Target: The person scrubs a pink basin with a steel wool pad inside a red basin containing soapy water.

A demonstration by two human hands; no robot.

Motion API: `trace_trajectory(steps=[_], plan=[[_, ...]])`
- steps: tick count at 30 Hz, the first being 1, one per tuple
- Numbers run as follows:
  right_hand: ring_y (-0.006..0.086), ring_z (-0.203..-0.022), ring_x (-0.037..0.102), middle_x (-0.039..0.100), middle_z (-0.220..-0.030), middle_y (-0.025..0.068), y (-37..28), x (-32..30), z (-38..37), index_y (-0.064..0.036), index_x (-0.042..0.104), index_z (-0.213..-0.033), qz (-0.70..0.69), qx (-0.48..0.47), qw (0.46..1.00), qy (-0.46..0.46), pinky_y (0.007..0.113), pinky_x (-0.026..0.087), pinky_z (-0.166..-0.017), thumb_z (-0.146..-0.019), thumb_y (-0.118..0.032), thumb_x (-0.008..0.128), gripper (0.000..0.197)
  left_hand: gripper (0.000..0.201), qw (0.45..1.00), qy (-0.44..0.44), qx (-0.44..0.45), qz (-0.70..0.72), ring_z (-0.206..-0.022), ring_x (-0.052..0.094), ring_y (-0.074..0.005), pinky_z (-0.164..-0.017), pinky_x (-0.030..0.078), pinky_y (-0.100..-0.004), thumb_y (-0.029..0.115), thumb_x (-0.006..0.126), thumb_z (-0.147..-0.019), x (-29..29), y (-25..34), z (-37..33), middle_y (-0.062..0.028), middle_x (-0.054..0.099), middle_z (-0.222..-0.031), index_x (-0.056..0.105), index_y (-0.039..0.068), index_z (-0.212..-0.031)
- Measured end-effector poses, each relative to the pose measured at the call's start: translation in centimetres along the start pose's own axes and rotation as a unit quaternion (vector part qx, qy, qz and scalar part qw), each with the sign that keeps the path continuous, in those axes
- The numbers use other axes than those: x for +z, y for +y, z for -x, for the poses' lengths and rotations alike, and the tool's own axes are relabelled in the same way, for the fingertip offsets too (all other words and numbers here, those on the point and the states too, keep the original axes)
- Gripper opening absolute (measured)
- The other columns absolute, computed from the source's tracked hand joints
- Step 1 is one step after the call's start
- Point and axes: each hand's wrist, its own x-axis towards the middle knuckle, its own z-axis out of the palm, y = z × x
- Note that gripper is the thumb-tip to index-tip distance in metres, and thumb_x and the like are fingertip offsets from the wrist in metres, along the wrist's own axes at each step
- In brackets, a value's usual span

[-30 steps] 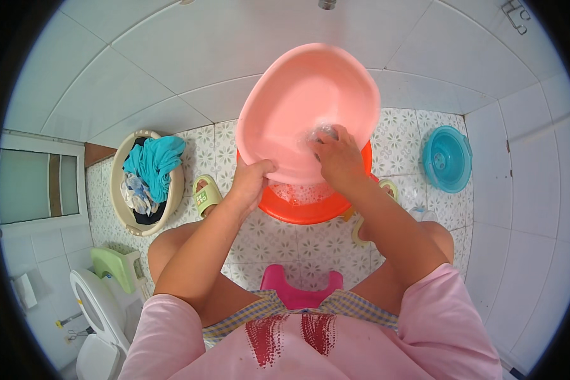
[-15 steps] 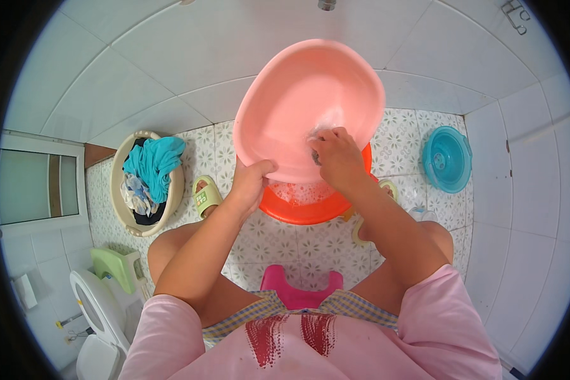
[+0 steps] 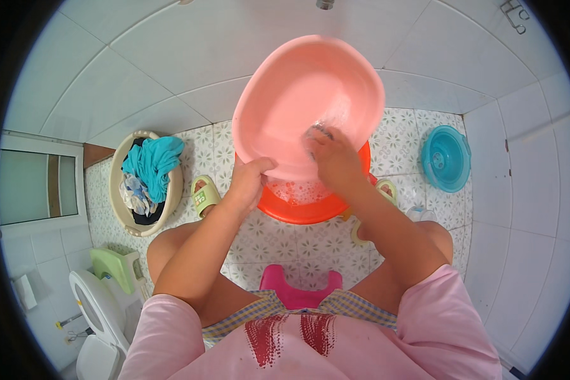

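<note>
A pink plastic basin (image 3: pixel 282 101) is tilted toward me above an orange basin (image 3: pixel 297 216) of sudsy water. My left hand (image 3: pixel 249 182) grips its near left rim, the thumb hooked over the inside. Inside the pink basin, my right hand (image 3: pixel 337 161) is closed on a small greyish scouring pad (image 3: pixel 313 134) and presses it against the wet, slightly foamy wall. Most of the pad is covered by the fingers, so its exact kind is hard to make out. The pink basin hides the far part of the orange one.
Left on the patterned tile floor stands a beige basin (image 3: pixel 116 196) with clothes. A teal basin (image 3: pixel 448 158) is at the right. Between my knees shows a pink stool (image 3: pixel 291 296). A toilet (image 3: pixel 101 310) and a green stool (image 3: pixel 111 269) are at lower left.
My right hand has shifted slightly with the pad along the pink basin's inner wall. The basin has tipped up a little; my left hand keeps its grip on the rim.
</note>
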Motion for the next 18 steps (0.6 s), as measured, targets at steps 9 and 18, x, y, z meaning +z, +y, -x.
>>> trace_trajectory(steps=[9, 18], plan=[[0.0273, -0.115, 0.053, 0.055, -0.127, 0.0104, -1.6, -1.2, 0.0, -0.0053, 0.06, -0.116, -0.259, 0.064, 0.963, -0.039, 0.038, 0.043, -0.098, -0.081, -0.003, 0.054, 0.036, 0.043, 1.0, -0.011, -0.012, 0.023, -0.104, 0.06, -0.0257, -0.085, 0.054, -0.042, 0.016, 0.054, -0.092, 0.7, 0.0, 0.1, -0.0145, 0.055, -0.12, 0.04, 0.0, -0.129], [0.0319, -0.111, 0.052, 0.053, -0.133, 0.0043, -3.4, -0.2, -0.1, -0.0121, 0.055, -0.128, -0.391, 0.023, 0.92, -0.024, 0.039, 0.043, -0.097, -0.079, 0.0, 0.058, 0.05, 0.046, 0.999, -0.029, -0.014, 0.032, -0.103, 0.061, -0.0253, -0.082, 0.054, -0.0414, 0.029, 0.052, -0.095, -0.9, -0.7, -0.8, -0.0143, 0.056, -0.119, 0.04, -0.001, -0.129]])
